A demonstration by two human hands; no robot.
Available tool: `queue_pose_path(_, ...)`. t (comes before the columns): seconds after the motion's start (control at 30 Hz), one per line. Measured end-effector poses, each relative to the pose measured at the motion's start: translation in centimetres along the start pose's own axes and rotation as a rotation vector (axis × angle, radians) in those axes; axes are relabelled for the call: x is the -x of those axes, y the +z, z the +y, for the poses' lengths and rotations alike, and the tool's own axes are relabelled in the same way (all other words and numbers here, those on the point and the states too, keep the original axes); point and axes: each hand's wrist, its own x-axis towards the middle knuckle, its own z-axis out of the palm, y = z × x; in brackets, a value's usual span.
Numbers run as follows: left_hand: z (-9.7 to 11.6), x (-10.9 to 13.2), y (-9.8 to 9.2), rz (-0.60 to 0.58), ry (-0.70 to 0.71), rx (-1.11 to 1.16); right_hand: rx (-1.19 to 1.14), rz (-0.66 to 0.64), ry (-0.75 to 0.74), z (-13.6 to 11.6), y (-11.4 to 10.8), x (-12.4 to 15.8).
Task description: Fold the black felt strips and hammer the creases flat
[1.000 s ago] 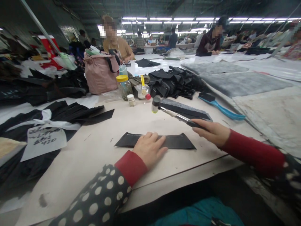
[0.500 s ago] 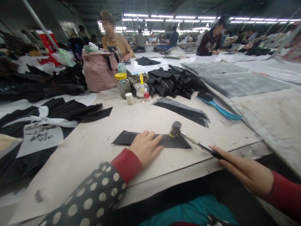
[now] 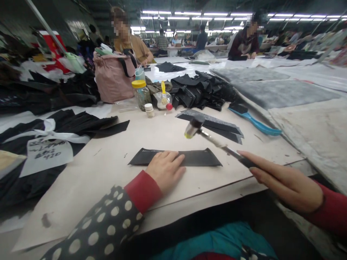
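A black strip of material [image 3: 202, 157] lies flat on the pale work board [image 3: 108, 173], its upper edge folded in places. My left hand [image 3: 166, 169] rests across the strip's middle, palm down with fingers stretched out. In my right hand [image 3: 284, 180] is a mallet [image 3: 195, 126], gripped by its dark handle end. The mallet's head, dark on one end and yellowish on the other, hangs in the air above the strip's right half, apart from it. Beyond it lie more black and grey strips [image 3: 214, 126].
A blue-handled brush [image 3: 260, 124] lies at the right. Farther back stand a yellow-lidded jar [image 3: 141, 95], a small white bottle [image 3: 149, 110] and a pink bag [image 3: 112, 77]. Black pieces [image 3: 192, 90] are heaped behind. A tied black bundle [image 3: 70, 124] with a paper label is at left. Two co-workers stand beyond.
The mallet has risen off the right part of the black strip and swung up and to the left. My left hand stays on the strip.
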Motion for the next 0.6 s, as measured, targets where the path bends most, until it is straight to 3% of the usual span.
queue_pose_path(0.07,0.0,0.3,0.0,0.002,-0.001,0.003,0.014,0.037,-0.009,-0.3,0.2,-0.4)
queue_pose_path(0.23,0.1,0.7,0.2,0.005,0.012,0.017,0.076,-0.150,-0.002,-0.1,0.9,-1.3)
queue_pose_path(0.4,0.5,1.4,0.1,0.038,0.036,-0.001,0.068,-0.010,-0.089,-1.2,0.9,-2.0)
queue_pose_path(0.53,0.9,1.9,0.1,0.027,0.009,-0.012,0.088,-0.171,-0.091,-1.9,1.4,-2.6)
queue_pose_path(0.6,1.0,2.1,0.1,0.020,0.006,-0.007,0.067,-0.150,-0.115,-2.3,1.3,-3.1)
